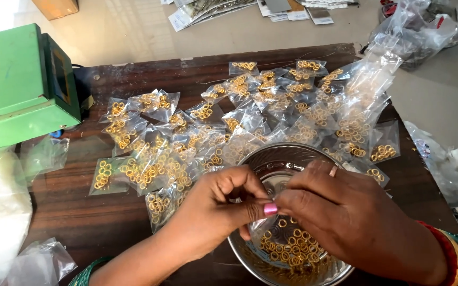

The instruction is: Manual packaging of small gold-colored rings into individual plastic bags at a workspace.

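1. Near you, the bowl has plenty of loose rings left.
2. Your left hand and right hand pinch together above it; what they hold, can't tell.
3. Farther out, loads of filled bags lie done.

A round steel bowl sits at six o'clock on the tabletop, small gold rings heaped loose in its near side
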